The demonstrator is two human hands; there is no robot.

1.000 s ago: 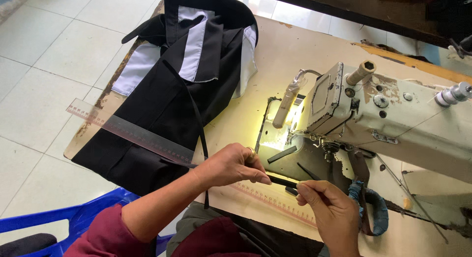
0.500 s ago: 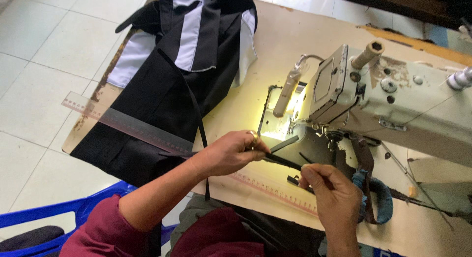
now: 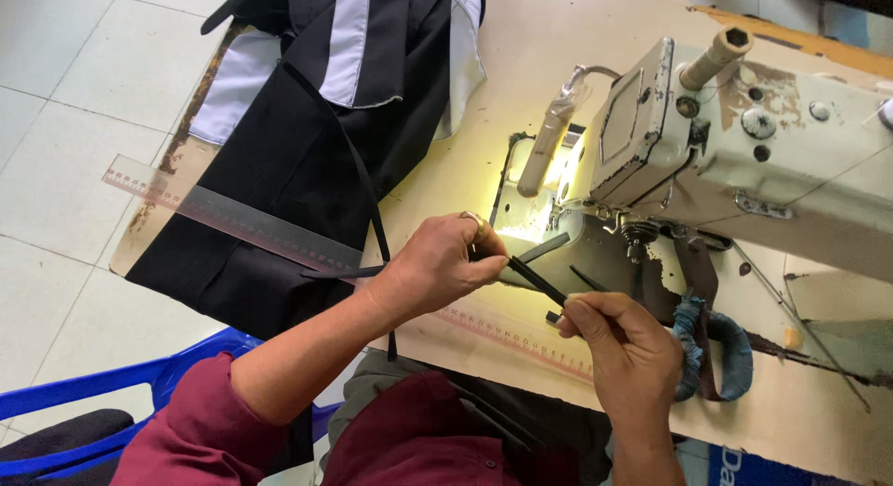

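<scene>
Two hands pinch a narrow black fabric strip (image 3: 535, 279), flat and matte, stretched taut between them. The left hand (image 3: 437, 267) closes narrowly on its upper end; the right hand (image 3: 628, 356) grips the lower end. Left of the left hand, a metal ruler (image 3: 270, 230) lies on black cloth (image 3: 279, 160). Above the right hand, the worn cream sewing machine (image 3: 744, 142) is cut off.

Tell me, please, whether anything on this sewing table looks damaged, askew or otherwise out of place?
Yes. The sewing machine has chipped, rust-stained paint on its cream body. The table edge at the left is worn and flaking. The clear ruler juts past that edge, lying slantwise across the black garment. Both hands, left hand and right hand, pinch a narrow black strip.
</scene>
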